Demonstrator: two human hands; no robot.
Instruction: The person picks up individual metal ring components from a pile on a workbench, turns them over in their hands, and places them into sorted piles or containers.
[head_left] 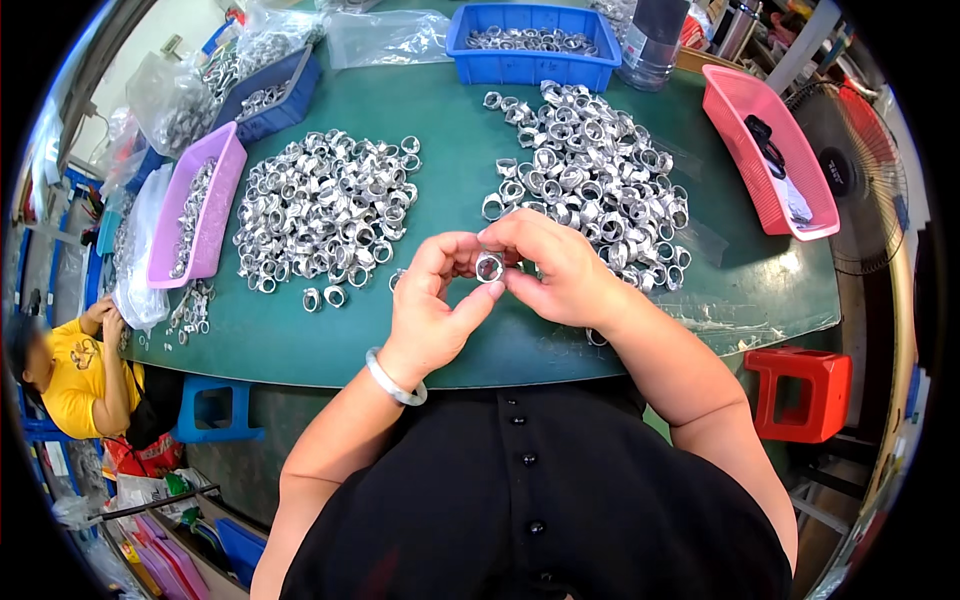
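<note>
A small silver metal ring [489,267] is held between the fingertips of both hands above the green table [455,130]. My left hand [435,300], with a pale bangle on its wrist, pinches it from the left. From the right, my right hand [558,270] grips it. A large pile of the same rings [325,205] lies to the left. Another pile of rings [590,170] lies just behind my right hand.
A purple tray [222,205] of rings sits at the left, blue bins [530,62] at the back, a pink basket [735,110] at the right. A red stool [800,390] and a blue stool [215,410] stand below the table. A person in yellow [75,375] sits far left.
</note>
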